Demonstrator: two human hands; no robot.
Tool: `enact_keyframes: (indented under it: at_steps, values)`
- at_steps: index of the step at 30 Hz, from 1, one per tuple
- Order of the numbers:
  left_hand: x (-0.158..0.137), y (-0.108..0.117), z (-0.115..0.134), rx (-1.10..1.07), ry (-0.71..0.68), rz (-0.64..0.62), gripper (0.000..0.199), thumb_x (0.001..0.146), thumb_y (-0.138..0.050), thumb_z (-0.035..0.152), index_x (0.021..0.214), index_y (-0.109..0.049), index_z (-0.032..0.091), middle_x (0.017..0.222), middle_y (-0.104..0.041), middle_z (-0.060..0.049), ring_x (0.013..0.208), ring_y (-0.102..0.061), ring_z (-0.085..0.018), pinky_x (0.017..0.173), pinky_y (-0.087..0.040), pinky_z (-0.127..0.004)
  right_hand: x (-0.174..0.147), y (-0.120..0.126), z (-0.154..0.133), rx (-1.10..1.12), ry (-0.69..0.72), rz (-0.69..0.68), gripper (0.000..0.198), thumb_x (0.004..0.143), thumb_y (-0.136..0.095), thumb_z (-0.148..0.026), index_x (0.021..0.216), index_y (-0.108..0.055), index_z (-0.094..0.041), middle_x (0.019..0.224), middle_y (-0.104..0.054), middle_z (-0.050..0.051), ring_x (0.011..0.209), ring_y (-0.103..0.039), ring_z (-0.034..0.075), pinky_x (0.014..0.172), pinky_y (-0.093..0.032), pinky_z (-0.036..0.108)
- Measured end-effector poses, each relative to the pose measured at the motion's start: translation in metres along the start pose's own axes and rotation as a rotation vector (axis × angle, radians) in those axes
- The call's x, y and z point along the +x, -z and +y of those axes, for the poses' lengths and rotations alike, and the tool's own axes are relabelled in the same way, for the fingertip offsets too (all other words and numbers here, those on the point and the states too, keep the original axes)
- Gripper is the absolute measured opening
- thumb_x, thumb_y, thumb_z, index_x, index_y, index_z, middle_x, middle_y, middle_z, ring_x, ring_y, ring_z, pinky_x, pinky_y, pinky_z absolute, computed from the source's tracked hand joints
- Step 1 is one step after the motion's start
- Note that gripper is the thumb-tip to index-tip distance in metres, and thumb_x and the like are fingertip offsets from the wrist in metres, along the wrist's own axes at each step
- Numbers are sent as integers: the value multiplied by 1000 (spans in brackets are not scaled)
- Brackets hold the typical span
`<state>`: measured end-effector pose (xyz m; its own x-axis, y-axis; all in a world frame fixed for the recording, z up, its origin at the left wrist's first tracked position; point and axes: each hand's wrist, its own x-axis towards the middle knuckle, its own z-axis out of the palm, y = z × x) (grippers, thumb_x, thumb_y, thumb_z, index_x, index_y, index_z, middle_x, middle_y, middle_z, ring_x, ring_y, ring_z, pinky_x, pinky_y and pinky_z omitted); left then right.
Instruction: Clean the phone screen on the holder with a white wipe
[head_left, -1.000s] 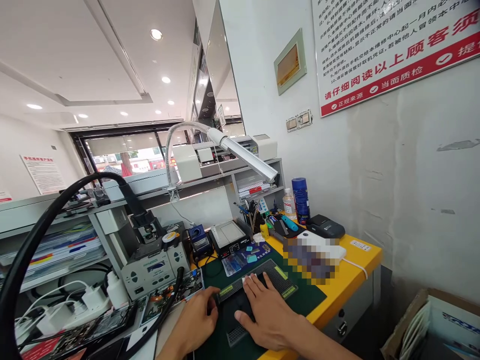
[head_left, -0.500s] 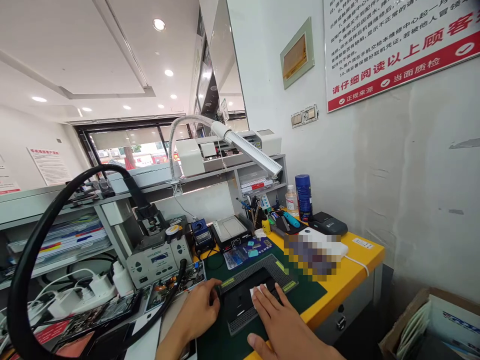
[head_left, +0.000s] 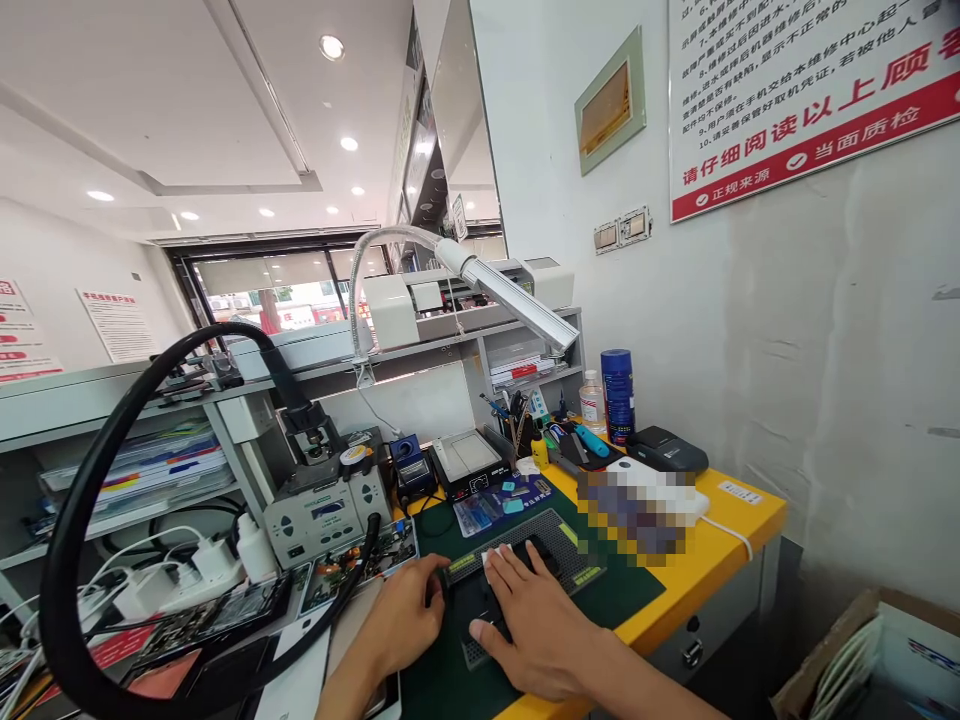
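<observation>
My right hand [head_left: 534, 612] lies with its fingers stretched flat over a black flat device, pressing a small white wipe [head_left: 496, 549] under its fingertips. Most of the wipe is hidden by the fingers. The black flat device [head_left: 472, 600], perhaps a phone, rests on a grey perforated mat [head_left: 556, 528] with yellow-green labels. At the left edge of the device and mat is my left hand [head_left: 409, 612], its fingers curled in; what the fingertips grip is hidden. A dark green work mat [head_left: 630, 585] lies beneath.
A grey soldering station [head_left: 326, 520] with a thick black hose [head_left: 56, 560] stands left, beside opened boards and chargers. Behind are a heating plate [head_left: 469, 462] and a pen holder. A white phone [head_left: 686, 490], a blue can [head_left: 618, 395] and the yellow table edge [head_left: 750, 520] lie right.
My right hand has slid the wipe up and left across the black device. The left hand keeps its place at the edge. The view has turned slightly left.
</observation>
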<state>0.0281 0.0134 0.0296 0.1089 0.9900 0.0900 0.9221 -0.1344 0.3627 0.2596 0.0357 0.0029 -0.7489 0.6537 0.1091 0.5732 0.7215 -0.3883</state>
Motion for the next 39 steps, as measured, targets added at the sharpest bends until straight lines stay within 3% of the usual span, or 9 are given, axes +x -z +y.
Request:
enact_keyframes:
  at_steps: [8, 16, 21, 26, 33, 39]
  values:
    - [0, 0, 2, -10, 19, -9, 41, 88, -51, 11, 127, -64, 19, 97, -74, -5, 96, -68, -21, 82, -46, -27, 7, 2, -2, 4, 2, -19, 87, 102, -20, -67, 162, -17, -5, 169, -17, 19, 157, -8, 37, 126, 3, 62]
    - [2, -1, 4, 3, 34, -12, 45, 87, -51, 9, 129, -63, 18, 98, -72, -5, 93, -67, -21, 84, -46, -29, -21, -8, -5, 24, 11, 26, 78, 105, -26, -60, 163, -14, -9, 169, -10, 13, 157, -3, 35, 126, 5, 61]
    - [5, -8, -5, 14, 14, 10, 43, 88, -49, 11, 128, -64, 19, 99, -72, -5, 97, -67, -22, 89, -47, -32, -35, -23, 5, -21, 78, 31, 74, 107, -29, -55, 164, -12, -11, 169, -7, 11, 156, -7, 38, 126, -1, 65]
    - [9, -15, -13, 36, 10, 53, 42, 88, -45, 15, 124, -67, 20, 104, -73, -7, 96, -67, -23, 88, -49, -34, -36, -43, 17, -189, 127, 129, 76, 106, -34, -56, 163, -17, -10, 167, -17, 14, 154, -21, 39, 127, -13, 62]
    - [11, -25, -21, 68, 20, 71, 41, 90, -43, 26, 120, -71, 24, 110, -74, -7, 104, -66, -27, 90, -53, -37, -28, -74, 30, -385, 190, 356, 70, 105, -40, -55, 158, -36, -8, 153, -49, 18, 147, -40, 38, 126, -18, 62]
    - [10, -30, -26, 51, 23, 101, 39, 94, -41, 37, 115, -73, 28, 111, -73, -6, 106, -67, -28, 90, -56, -37, -10, -75, 32, -368, 175, 347, 70, 106, -37, -56, 156, -41, -8, 151, -52, 18, 144, -44, 40, 124, -19, 66]
